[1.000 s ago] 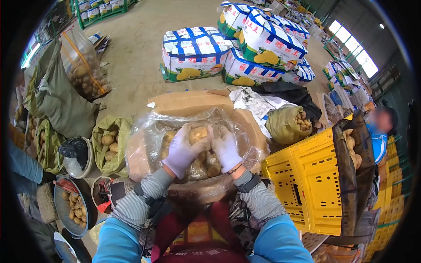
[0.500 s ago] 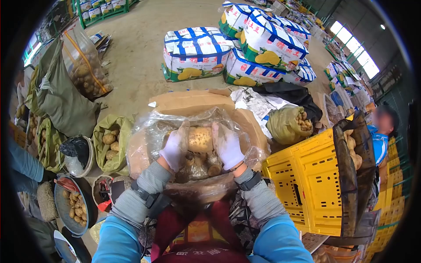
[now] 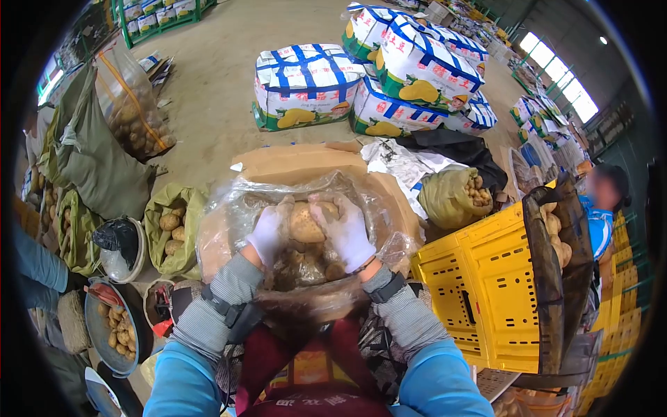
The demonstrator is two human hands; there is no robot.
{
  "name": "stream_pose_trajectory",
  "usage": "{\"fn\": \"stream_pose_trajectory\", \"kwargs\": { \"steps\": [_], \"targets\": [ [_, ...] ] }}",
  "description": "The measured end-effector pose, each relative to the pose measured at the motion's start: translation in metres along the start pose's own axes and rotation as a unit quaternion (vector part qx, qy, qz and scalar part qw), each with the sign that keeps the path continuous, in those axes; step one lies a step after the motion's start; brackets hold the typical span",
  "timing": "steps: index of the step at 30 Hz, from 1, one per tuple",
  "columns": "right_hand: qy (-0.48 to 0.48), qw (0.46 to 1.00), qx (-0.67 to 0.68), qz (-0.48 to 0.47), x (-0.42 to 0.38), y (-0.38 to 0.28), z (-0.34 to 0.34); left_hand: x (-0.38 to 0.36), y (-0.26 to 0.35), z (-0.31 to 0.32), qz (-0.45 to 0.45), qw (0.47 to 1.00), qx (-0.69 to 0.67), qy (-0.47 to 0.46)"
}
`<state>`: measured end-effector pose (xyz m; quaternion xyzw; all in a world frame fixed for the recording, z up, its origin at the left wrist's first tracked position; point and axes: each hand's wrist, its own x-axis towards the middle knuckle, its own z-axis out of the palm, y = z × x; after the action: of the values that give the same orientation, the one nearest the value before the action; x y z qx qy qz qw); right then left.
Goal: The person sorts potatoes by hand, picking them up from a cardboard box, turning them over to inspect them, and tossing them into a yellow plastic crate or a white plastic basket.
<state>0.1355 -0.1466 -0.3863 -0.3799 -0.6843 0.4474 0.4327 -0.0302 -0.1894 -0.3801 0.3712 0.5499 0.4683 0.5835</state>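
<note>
In the head view, a large tan potato (image 3: 306, 224) is held between my two white-gloved hands above an open cardboard box (image 3: 299, 161). My left hand (image 3: 271, 229) is closed against the potato's left side. My right hand (image 3: 345, 233) grips it from the right, with its fingers over the top. Clear plastic (image 3: 243, 194) lines the box and spreads over its rim. Below the potato, more potatoes (image 3: 299, 267) lie in the liner, partly hidden by my hands and blurred.
To the left stand a green sack of potatoes (image 3: 174, 233) and a blue-grey basin (image 3: 94, 326) holding small potatoes. A yellow crate (image 3: 479, 285) is tilted close on the right, with a person (image 3: 603, 215) beyond it. Printed potato bags (image 3: 306, 87) are stacked ahead.
My hands have come closer together around the potato, and the right fingers now reach over its top. The potato looks turned and sits slightly further left.
</note>
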Motion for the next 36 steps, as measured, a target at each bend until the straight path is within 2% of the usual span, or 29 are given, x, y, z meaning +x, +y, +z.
{"fn": "stream_pose_trajectory", "kwargs": {
  "steps": [1, 3, 4, 5, 6, 7, 9, 10, 11, 14, 15, 17, 20, 21, 24, 25, 27, 29, 30, 33, 36],
  "targets": [
    [0.024, 0.996, 0.057, 0.063, 0.000, 0.000, 0.002, 0.000, 0.003, 0.000, -0.010, 0.999, 0.027, 0.023],
    [0.070, 0.965, 0.169, 0.188, 0.000, 0.000, 0.005, 0.010, -0.007, 0.003, -0.061, 0.993, -0.045, 0.086],
    [0.068, 0.944, 0.271, 0.178, -0.001, 0.026, 0.009, 0.013, -0.014, 0.007, 0.046, 0.988, 0.083, 0.119],
    [0.064, 0.912, 0.369, 0.166, -0.004, 0.072, 0.014, 0.014, -0.025, 0.012, 0.153, 0.955, 0.207, 0.149],
    [0.049, 0.921, 0.349, 0.166, -0.005, 0.073, 0.014, 0.016, -0.039, 0.016, 0.257, 0.893, 0.324, 0.176],
    [0.034, 0.929, 0.330, 0.165, -0.007, 0.073, 0.015, 0.023, -0.060, 0.017, 0.275, 0.855, 0.359, 0.254],
    [-0.017, 0.982, 0.045, 0.181, -0.016, -0.001, 0.007, 0.017, -0.047, 0.010, 0.239, 0.872, 0.362, 0.227],
    [-0.019, 0.977, 0.101, 0.189, -0.014, 0.000, 0.004, 0.013, -0.032, 0.008, 0.223, 0.879, 0.364, 0.211],
    [-0.019, 0.968, 0.158, 0.196, -0.010, 0.002, 0.001, 0.008, -0.009, 0.009, 0.103, 0.953, 0.240, 0.152],
    [0.033, 0.927, 0.272, 0.256, -0.010, -0.002, 0.002, 0.028, -0.026, 0.005, 0.135, 0.969, 0.098, 0.181],
    [0.054, 0.910, 0.299, 0.282, -0.010, -0.004, 0.004, 0.024, -0.022, 0.009, 0.096, 0.979, 0.075, 0.163],
    [0.049, 0.956, 0.225, 0.181, -0.011, 0.035, 0.009, 0.012, -0.009, 0.018, 0.017, 0.991, 0.028, 0.130],
    [0.029, 0.991, 0.106, 0.072, -0.015, 0.050, 0.019, 0.014, -0.026, 0.025, 0.223, 0.941, 0.194, 0.164],
    [0.021, 0.997, 0.066, 0.044, -0.017, 0.049, 0.021, 0.019, -0.029, 0.019, 0.196, 0.952, 0.187, 0.146],
    [0.003, 0.996, -0.082, -0.023, -0.019, 0.027, 0.015, 0.018, -0.031, 0.009, 0.249, 0.934, 0.214, 0.144],
    [-0.025, 0.998, 0.049, 0.034, -0.019, 0.012, 0.015, 0.029, -0.042, 0.000, 0.245, 0.927, 0.227, 0.171],
    [-0.079, 0.938, 0.304, 0.149, -0.023, -0.011, 0.015, 0.052, -0.066, -0.017, 0.232, 0.911, 0.255, 0.226],
    [-0.082, 0.990, 0.101, 0.046, -0.023, -0.012, 0.011, 0.052, -0.065, -0.023, 0.220, 0.926, 0.223, 0.211],
    [-0.081, 0.997, -0.004, -0.008, -0.022, -0.012, 0.010, 0.047, -0.057, -0.023, 0.214, 0.933, 0.207, 0.203],
    [-0.047, 0.997, 0.006, 0.063, -0.018, 0.007, 0.012, 0.030, -0.037, -0.001, 0.200, 0.961, 0.152, 0.118],
    [-0.046, 0.992, -0.100, 0.060, -0.019, 0.012, 0.009, 0.022, -0.047, 0.009, 0.309, 0.890, 0.296, 0.159]
  ]
}}
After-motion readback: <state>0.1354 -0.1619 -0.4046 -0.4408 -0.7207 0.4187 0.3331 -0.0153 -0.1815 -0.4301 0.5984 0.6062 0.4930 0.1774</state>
